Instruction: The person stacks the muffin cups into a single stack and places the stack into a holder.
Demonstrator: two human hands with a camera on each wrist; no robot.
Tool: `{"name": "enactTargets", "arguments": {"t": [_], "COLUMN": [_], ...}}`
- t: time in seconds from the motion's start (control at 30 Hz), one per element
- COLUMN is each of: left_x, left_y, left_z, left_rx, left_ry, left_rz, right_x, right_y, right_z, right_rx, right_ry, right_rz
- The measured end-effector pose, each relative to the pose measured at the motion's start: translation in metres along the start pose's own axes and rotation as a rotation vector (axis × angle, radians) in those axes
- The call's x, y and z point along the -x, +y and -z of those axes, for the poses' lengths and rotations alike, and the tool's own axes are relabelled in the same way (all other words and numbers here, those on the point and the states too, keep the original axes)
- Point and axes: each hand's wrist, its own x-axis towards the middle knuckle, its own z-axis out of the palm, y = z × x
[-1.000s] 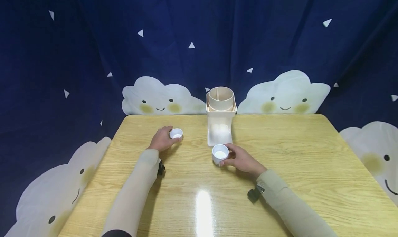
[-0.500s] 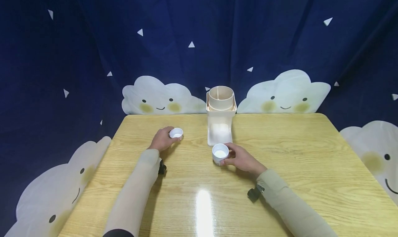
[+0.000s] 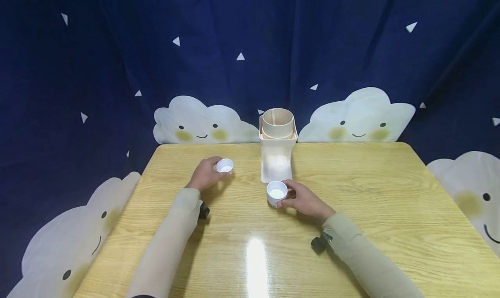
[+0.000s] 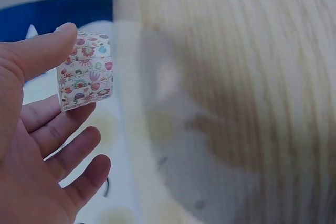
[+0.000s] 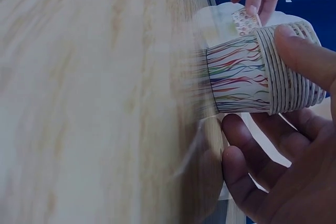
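My left hand [image 3: 206, 174] grips a small white paper cup [image 3: 224, 166] at the table's far left. In the left wrist view, this flower-printed cup [image 4: 86, 72] sits between thumb and fingers, with the lower fingers loosely spread. My right hand [image 3: 306, 200] holds a stack of white paper cups [image 3: 273, 198], mouth up, near the table's middle. Their nested rims [image 5: 294, 66] and wavy coloured lines show in the right wrist view, thumb on one side and fingers on the other. The stack stands just in front of the cream plastic holder [image 3: 276, 159].
The cream holder has a round tube [image 3: 277, 123] on top and a sloped front, standing at the far middle of the wooden table [image 3: 371, 193]. A dark blue curtain [image 3: 343, 41] with clouds hangs behind. A black wrist camera [image 3: 319, 245] sits at the right cuff.
My left hand has moved slightly right and away with the flower-printed cup. The right hand and its stack have stayed in place.
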Motion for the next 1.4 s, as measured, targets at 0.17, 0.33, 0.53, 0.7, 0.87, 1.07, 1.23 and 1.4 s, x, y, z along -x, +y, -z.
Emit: {"name": "enactTargets", "arguments": {"t": [0.17,0.33,0.53,0.7,0.87,1.07,1.23,1.4], "left_x": [0.006,0.012,0.018,0.020,0.022,0.027,0.032,0.035], "left_y": [0.015,0.038,0.068,0.079,0.085,0.095,0.104,0.112], "left_z": [0.003,0.006,0.010,0.010,0.009,0.006,-0.001,-0.009], "left_rx": [0.000,-0.022,-0.041,-0.085,-0.088,-0.098,-0.092,-0.081], "left_ry": [-0.007,-0.011,-0.011,-0.031,-0.049,-0.058,-0.062,-0.085], "left_rz": [-0.084,-0.170,-0.273,-0.277,-0.295,-0.329,-0.376,-0.405], "right_x": [0.001,0.001,0.001,0.001,0.009,0.017,0.006,0.001], "right_y": [-0.002,-0.001,-0.001,0.002,-0.016,-0.039,-0.016,-0.002], "right_z": [0.001,0.001,0.000,-0.001,0.002,0.005,0.001,-0.001], "right_rx": [-0.006,-0.009,-0.001,0.008,-0.001,-0.018,-0.022,-0.007], "right_ry": [-0.002,0.006,0.003,0.006,0.000,-0.004,-0.002,-0.004], "right_rz": [0.006,0.009,0.007,-0.007,0.002,0.010,0.006,0.016]}}
